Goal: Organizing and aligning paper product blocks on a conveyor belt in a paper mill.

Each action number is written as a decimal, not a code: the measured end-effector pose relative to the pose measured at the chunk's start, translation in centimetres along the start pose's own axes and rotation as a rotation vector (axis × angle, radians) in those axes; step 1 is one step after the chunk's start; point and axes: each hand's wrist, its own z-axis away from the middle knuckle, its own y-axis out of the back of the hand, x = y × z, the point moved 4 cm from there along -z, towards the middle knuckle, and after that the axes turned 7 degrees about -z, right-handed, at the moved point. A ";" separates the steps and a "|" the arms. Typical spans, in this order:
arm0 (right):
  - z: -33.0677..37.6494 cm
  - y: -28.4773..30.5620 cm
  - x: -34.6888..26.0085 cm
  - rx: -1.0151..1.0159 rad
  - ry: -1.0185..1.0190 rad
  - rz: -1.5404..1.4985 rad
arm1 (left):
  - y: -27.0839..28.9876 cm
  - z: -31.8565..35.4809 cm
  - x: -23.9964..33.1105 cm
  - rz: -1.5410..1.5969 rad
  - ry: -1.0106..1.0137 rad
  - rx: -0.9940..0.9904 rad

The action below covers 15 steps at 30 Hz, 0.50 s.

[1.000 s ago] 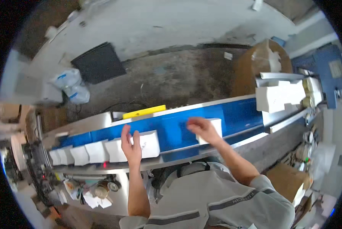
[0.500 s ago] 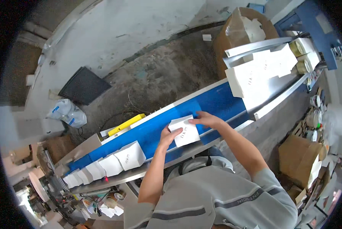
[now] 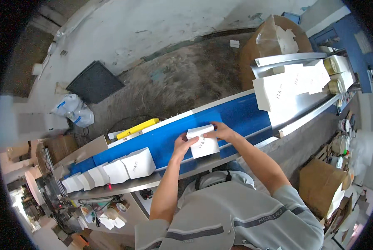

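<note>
While the blue belt carries a row of folded white boxes off to the person's left, a stack of flat blanks waits on the steel chute at the right, so plenty looks left to do. Both hands work one box mid-belt: left hand fingers curled on its edge, right hand pressing its top.

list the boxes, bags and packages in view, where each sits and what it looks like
small white carton: on the blue conveyor belt, held between left hand and right hand.
row of white cartons: further left on the belt, boxy.
flat white carton stack: upper right, on a metal tray.
white plastic bag: on the floor, crumpled.
brown cardboard box: lower right.
</note>
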 end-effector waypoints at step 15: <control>1.3 -2.0 -0.4 -0.029 0.012 -0.248 | 2.4 2.5 0.6 0.090 0.065 -0.099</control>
